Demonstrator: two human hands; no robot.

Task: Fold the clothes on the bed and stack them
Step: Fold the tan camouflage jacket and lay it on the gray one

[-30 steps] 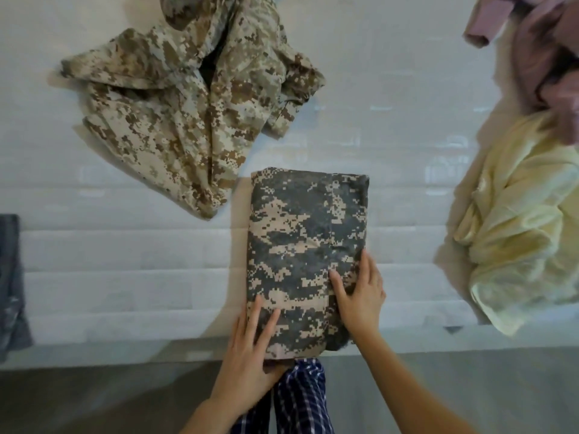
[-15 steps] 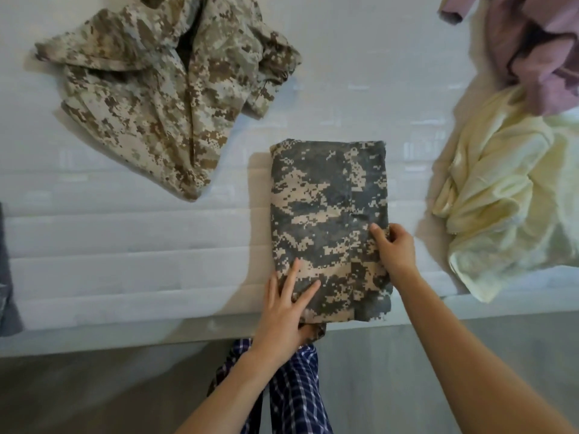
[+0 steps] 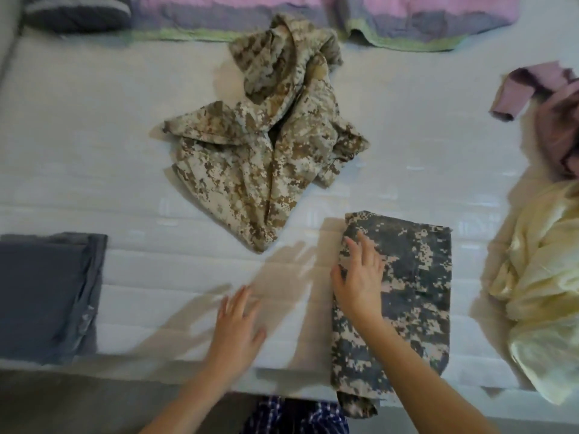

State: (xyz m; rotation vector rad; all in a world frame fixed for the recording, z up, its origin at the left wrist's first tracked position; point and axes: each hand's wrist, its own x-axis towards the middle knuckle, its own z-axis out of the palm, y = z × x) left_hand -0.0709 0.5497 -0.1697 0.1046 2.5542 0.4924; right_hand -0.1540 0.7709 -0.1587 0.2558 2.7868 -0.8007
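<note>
A folded grey-green camouflage garment [image 3: 416, 296] lies at the near edge of the white bed [image 3: 94, 151], one corner hanging over. My right hand [image 3: 360, 277] rests flat on its left part with fingers straight. My left hand [image 3: 236, 327] hovers over bare mattress to the left of it, fingers spread, holding nothing. A crumpled tan camouflage garment [image 3: 266, 151] lies unfolded in the middle of the bed. A folded grey garment [image 3: 47, 296] sits at the left near edge.
A crumpled pale yellow garment [image 3: 539, 277] lies at the right edge, with a mauve garment [image 3: 554, 120] behind it. A pink and green quilt [image 3: 344, 17] and a dark pillow [image 3: 75, 10] run along the far side.
My left hand has come off the grey-green camouflage garment and moved left over the mattress. My right hand moved from its right edge onto its left part. The view swung left, showing the grey garment.
</note>
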